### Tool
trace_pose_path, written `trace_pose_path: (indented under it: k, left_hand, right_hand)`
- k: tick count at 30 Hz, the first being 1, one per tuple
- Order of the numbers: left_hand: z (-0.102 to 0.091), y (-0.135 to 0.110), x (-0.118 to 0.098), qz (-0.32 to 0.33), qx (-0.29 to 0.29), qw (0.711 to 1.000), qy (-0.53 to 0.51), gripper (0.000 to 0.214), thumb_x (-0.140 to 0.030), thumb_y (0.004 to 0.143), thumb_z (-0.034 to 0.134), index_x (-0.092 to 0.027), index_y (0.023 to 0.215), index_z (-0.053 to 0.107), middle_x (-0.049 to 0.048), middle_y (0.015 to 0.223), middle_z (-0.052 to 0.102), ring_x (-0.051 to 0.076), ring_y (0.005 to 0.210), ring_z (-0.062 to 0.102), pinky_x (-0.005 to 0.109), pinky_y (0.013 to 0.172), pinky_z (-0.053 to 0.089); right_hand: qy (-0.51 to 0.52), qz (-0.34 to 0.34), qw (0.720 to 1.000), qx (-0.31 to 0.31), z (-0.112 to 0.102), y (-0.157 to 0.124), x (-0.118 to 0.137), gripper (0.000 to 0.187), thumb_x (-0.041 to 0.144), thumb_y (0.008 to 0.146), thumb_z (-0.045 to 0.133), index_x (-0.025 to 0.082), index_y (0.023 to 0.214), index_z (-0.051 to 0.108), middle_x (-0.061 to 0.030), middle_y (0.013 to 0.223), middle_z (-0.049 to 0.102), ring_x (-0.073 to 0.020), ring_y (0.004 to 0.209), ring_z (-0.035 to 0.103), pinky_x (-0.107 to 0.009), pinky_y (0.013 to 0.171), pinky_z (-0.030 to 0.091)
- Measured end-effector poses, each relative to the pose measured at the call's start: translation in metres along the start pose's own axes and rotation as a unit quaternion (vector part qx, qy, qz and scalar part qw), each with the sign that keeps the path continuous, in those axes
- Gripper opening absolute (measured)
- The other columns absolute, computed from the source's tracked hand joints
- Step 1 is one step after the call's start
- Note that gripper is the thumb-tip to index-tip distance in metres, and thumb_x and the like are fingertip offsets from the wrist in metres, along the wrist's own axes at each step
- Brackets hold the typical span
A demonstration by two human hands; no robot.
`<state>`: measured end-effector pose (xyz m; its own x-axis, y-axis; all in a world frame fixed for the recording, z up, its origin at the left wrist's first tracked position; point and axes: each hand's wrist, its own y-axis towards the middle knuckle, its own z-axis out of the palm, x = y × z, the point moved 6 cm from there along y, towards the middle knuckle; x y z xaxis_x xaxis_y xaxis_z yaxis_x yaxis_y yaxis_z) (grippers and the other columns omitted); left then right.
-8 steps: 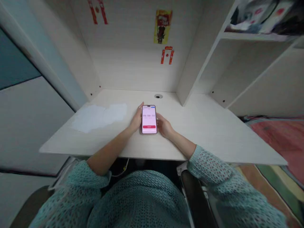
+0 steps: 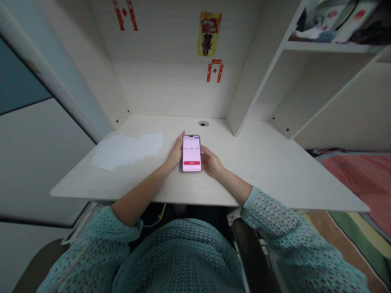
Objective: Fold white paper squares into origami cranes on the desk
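Brightly, the phone [image 2: 192,156] glows pink, zeros [image 2: 191,148] above a red bar [image 2: 192,162], edges held between half-curled hands [image 2: 175,155] [image 2: 211,163].

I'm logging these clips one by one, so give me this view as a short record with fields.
phone: reads 00:00:00 above a red bar
left hand: holds the phone's left side
right hand: holds the phone's right side
desk: white, round hole near the back
back panel: yellow sticker, red strips

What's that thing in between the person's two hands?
A phone, its pinkish screen lit and showing zeros, is between the left hand and the right hand, one at each side edge. The head view shows it.
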<state>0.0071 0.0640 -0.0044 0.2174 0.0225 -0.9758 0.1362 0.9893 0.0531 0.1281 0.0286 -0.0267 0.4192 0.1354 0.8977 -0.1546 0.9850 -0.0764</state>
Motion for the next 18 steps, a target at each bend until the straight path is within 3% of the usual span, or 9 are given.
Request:
trace_pose_path:
  k: [18]
  left_hand:
    - [-0.0005, 0.0037, 0.0041, 0.011, 0.016, 1.000, -0.019, 0.055, -0.050, 0.090, 0.036, -0.027, 0.139, 0.034, 0.0059, 0.115, 0.059, 0.016, 0.086, 0.058, 0.028, 0.073, 0.047]
  right_hand:
    - [-0.019, -0.012, 1.000, -0.002, -0.0019, 0.0015, -0.0008, 0.031, 0.042, 0.076, 0.053, 0.026, 0.103, 0.056, 0.0004, 0.075, 0.060, -0.0147, 0.063, 0.053, -0.026, 0.052, 0.041]
